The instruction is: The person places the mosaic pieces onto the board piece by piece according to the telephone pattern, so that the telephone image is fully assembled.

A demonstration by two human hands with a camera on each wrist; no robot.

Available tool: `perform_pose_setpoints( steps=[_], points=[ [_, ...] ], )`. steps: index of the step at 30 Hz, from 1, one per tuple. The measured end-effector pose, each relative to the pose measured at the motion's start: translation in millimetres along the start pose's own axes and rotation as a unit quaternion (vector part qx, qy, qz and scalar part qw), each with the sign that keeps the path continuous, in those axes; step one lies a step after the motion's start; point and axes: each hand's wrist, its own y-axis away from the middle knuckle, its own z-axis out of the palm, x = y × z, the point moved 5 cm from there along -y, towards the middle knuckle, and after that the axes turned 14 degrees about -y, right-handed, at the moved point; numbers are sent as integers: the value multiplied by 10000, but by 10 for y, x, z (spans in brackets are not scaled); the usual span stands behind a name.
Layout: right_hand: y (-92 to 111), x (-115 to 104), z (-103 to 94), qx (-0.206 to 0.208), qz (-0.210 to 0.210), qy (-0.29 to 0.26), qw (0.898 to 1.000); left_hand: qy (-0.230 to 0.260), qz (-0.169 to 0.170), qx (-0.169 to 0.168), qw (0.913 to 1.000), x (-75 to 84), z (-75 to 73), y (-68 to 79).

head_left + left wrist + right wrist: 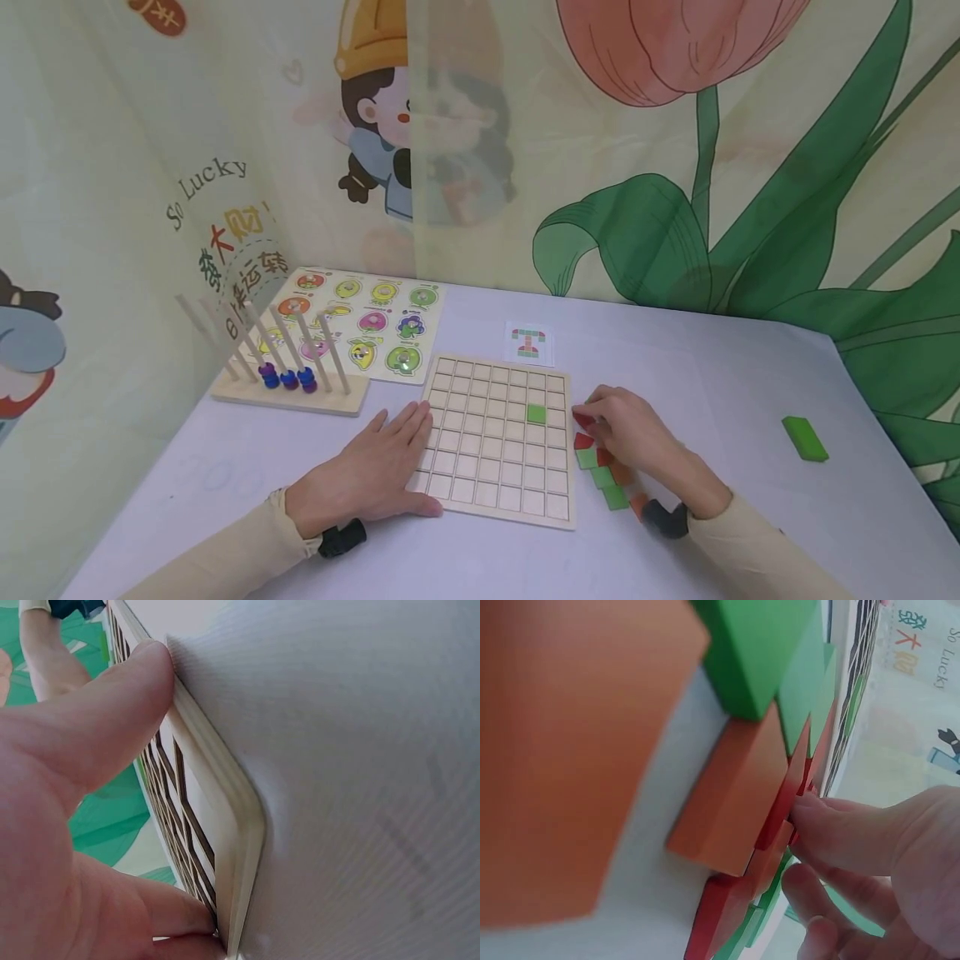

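Observation:
A wooden grid board (498, 518) lies in front of me, with one green square block (536, 413) in a cell towards its upper right. My left hand (386, 467) rests along the board's left edge, fingers spread; in the left wrist view the thumb (142, 682) lies over the wooden rim (232, 817). Just off the board's right side, my right hand (626, 425) pinches a red block (582, 418) between thumb and fingers, which partly cover it. Green blocks (603, 477), red blocks and orange blocks (735, 795) sit packed together under and beside that hand.
A small pattern card (528, 342) lies behind the board. To the back left are a wooden peg stand (292, 396) with blue and purple beads and a fruit picture board (375, 321). One green block (805, 438) lies apart at the far right. Printed curtains (480, 250) border the table.

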Motion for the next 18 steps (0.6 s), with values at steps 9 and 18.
perform_pose_setpoints(
  steps=[9, 18],
  points=[
    [-25, -19, 7, 25, 281, 152, 9995, -4, -3, -22, 10000, -6, 12, -8],
    [-11, -17, -82, 191, 516, 120, 9984, 16, 20, -34, 10000, -11, 24, -10]
  ],
)
